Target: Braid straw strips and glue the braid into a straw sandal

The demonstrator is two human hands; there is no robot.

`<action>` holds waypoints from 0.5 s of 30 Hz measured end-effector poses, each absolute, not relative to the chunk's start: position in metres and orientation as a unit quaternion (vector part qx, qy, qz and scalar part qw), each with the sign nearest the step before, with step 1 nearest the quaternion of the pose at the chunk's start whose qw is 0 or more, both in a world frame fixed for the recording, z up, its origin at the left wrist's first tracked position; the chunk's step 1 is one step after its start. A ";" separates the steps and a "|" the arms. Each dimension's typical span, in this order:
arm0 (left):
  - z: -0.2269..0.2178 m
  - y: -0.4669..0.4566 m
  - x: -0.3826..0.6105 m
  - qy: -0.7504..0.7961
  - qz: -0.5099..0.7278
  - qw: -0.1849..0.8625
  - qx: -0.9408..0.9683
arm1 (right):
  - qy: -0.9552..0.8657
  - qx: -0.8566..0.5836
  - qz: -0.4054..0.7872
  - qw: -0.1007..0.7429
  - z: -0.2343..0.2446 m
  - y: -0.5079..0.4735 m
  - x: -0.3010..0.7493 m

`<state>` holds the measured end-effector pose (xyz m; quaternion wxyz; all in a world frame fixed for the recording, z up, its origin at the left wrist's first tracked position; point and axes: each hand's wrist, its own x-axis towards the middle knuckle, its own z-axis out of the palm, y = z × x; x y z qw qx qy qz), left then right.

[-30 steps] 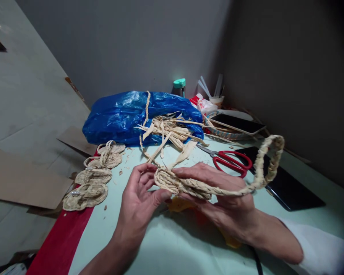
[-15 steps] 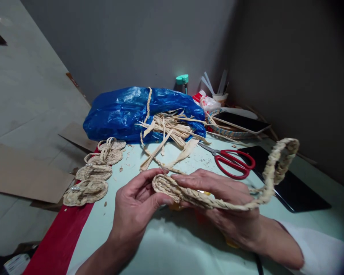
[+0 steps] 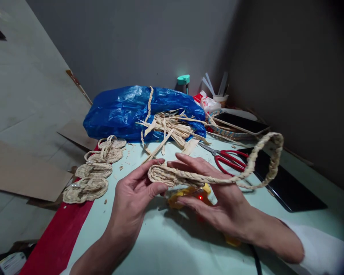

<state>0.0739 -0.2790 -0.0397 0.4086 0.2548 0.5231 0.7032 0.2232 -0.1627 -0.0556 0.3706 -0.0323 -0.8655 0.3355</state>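
Note:
A braided straw cord [image 3: 209,178] is folded into a flat oval coil at its left end, and its free length loops up to the right. My left hand [image 3: 139,189] pinches that coiled end between thumb and fingers. Around the middle of the braid, my right hand [image 3: 227,206] is open, thumb and fingers spread apart, with the cord passing across it. Below the braid, partly hidden by the right hand, lies what looks like a yellow glue gun [image 3: 176,199] with a red light lit. Finished-looking straw coils [image 3: 93,170] lie in a row at the left.
A blue plastic bag [image 3: 117,110] spills dry straw strips [image 3: 174,131] at the back. Red-handled scissors [image 3: 227,158] lie beside a black tablet-like slab [image 3: 295,187]. Behind them are a basket [image 3: 232,133] with a phone-like device [image 3: 242,122] on top and a cup [image 3: 221,100] holding sticks.
My right hand has spread its fingers from around the braid, uncovering the yellow tool and its red light. The coil and braid have risen slightly, and the free loop has shifted left.

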 end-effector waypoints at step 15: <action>-0.040 -0.276 0.062 0.516 0.735 0.375 0.230 | -0.914 -0.136 0.164 0.344 -0.056 -0.146 0.224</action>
